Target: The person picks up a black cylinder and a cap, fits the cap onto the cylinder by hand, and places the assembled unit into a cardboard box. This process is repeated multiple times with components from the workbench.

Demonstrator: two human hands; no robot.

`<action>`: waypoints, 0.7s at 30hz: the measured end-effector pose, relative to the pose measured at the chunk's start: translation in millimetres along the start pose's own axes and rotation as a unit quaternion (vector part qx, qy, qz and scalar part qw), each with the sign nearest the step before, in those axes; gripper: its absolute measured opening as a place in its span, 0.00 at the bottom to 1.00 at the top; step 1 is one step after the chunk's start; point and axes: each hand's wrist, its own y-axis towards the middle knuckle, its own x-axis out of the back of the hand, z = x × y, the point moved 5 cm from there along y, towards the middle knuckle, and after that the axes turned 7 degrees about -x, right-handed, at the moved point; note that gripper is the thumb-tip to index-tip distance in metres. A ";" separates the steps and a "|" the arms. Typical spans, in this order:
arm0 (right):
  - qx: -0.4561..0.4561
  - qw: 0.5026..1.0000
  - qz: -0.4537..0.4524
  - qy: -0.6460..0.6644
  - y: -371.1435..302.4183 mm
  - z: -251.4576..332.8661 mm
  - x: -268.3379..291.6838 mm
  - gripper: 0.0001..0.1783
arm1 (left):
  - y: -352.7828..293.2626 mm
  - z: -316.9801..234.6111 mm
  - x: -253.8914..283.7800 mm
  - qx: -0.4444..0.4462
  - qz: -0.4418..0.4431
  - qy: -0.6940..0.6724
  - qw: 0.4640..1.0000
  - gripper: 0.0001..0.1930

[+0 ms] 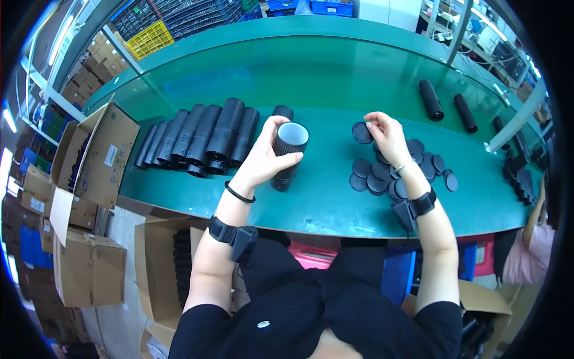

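Two hands are at work over the green table [323, 90] as I watch through the head camera. My left hand [263, 158] is curled around a black ribbed tube [287, 157], fingers and thumb closed on its upper part, holding it upright with its open pale-lined mouth tilted toward me and its foot on the table. My right hand [388, 136] pinches a round black cap [362, 133] between thumb and fingertips, lifted just left of the heap of black caps [397, 170] that lies under the wrist (some overlapping, some flat on the green). Left of the held tube a row of black tubes [200, 137] lies side by side, and one more stands just behind it. Farther right, well apart, two black cylinders [447, 105] rest near the table's far edge. Open cardboard boxes [95, 155] stand off the table's left end.
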 end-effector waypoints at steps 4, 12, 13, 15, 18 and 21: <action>-0.101 0.951 0.083 0.280 -15.1 42.2 -7.7 0.14 | -7.0 -17.8 -19.3 -0.043 0.067 -0.053 0.995 0.35; -0.107 0.903 0.145 0.390 -41.7 84.3 -13.0 0.20 | -4.1 -23.1 -49.1 -0.027 0.150 -0.151 0.977 0.36; -0.144 0.850 0.211 0.461 -42.7 81.6 -15.7 0.22 | -3.5 -22.9 -48.8 -0.027 0.151 -0.153 0.976 0.36; -0.156 0.797 0.302 0.499 -45.7 80.8 -13.4 0.28 | -4.5 -21.8 -52.8 -0.016 0.188 -0.177 0.966 0.36; -0.171 0.726 0.403 0.530 -50.2 76.7 -13.5 0.37 | -2.1 -18.7 -58.9 -0.022 0.211 -0.147 0.966 0.35; -0.116 0.787 0.350 0.494 -47.3 74.2 -11.8 0.38 | -0.8 -18.9 -64.4 -0.068 0.209 -0.104 0.970 0.35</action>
